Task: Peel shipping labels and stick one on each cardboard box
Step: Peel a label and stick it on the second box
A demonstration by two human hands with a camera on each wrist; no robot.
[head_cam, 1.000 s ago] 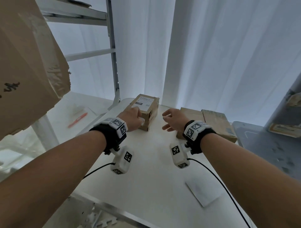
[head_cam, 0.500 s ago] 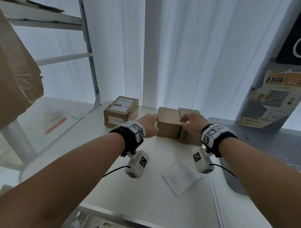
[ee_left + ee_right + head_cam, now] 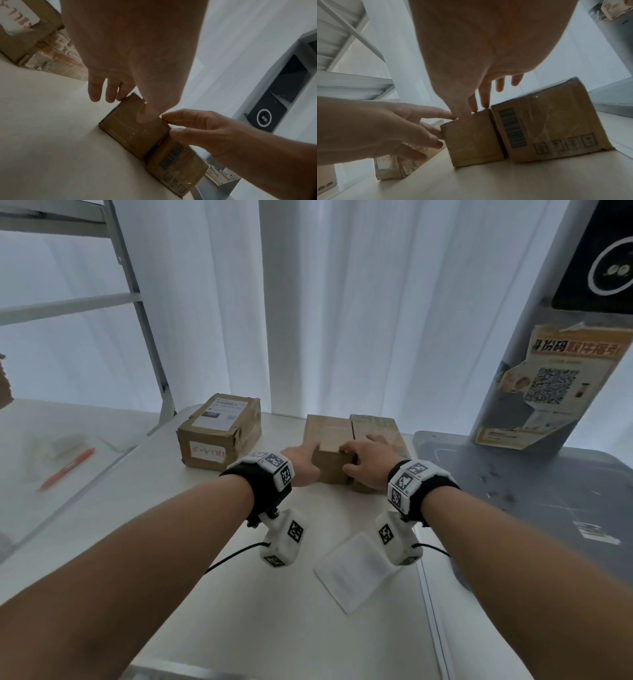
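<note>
Two plain cardboard boxes stand side by side at the table's far middle: a smaller box [image 3: 329, 467] [image 3: 133, 129] [image 3: 474, 140] and, right of it, a barcode box [image 3: 375, 424] [image 3: 176, 169] [image 3: 547, 121]. My left hand [image 3: 310, 455] [image 3: 126, 106] grips the smaller box's left side, fingers behind, thumb on its near face. My right hand [image 3: 349, 453] [image 3: 471, 113] holds its top right edge, fingers on top, thumb in front. A box with a white shipping label [image 3: 219, 433] sits further left. A white label sheet [image 3: 352, 570] lies flat near me.
The white table [image 3: 239, 594] ends at a seam on the right, beside a grey surface [image 3: 531, 508] with a grey pillar [image 3: 555, 364] carrying a QR poster. A metal rack [image 3: 150, 337] stands at the left; an orange pen [image 3: 66, 469] lies on its shelf.
My view swung right. Both hands left the labelled box, moved right to the plain boxes and closed on the smaller one.
</note>
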